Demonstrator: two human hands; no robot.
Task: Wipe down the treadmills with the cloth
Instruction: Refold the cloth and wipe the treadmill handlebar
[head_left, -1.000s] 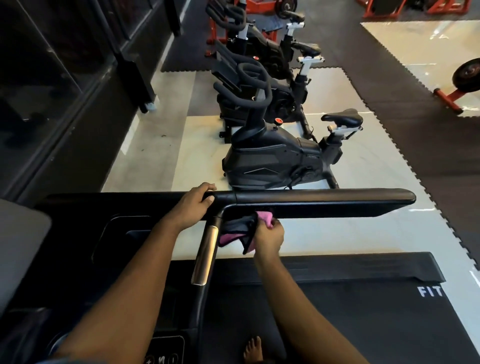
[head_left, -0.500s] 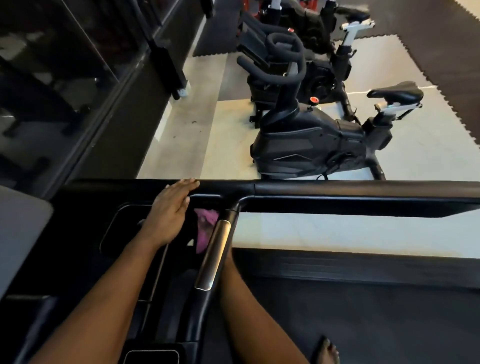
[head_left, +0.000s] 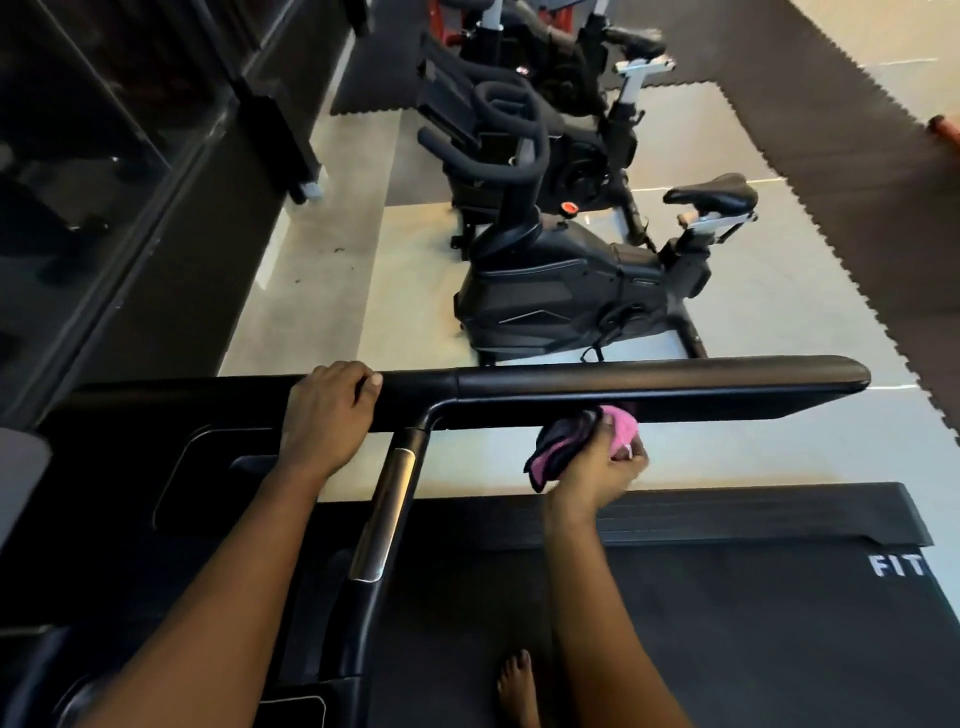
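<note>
Foot (head_left: 514, 686), bare, at bottom centre, stands on the black treadmill belt (head_left: 675, 649); white "FIT" lettering sits at the right edge of the frame. Side handle (head_left: 384, 519) with a silver strip rises from lower centre to join the handrail (head_left: 649, 387), a long black bar across mid-frame. Right grip (head_left: 602, 467), centre-right, has its fingers closed round a bunched pink-and-black cloth (head_left: 561, 441). The cloth's top touches the handrail's underside. Left grip (head_left: 327, 410), centre-left, has its fingers curled over the top of the handrail, left of the handle junction, holding it. Dark console (head_left: 156, 467) is at left. Beyond the rail, a black exercise bike (head_left: 561, 291) stands on pale floor, with a second bike (head_left: 545, 52) behind it at top centre. Dark foam mat (head_left: 857, 182) is at upper right and a glass wall (head_left: 78, 156) at upper left.
</note>
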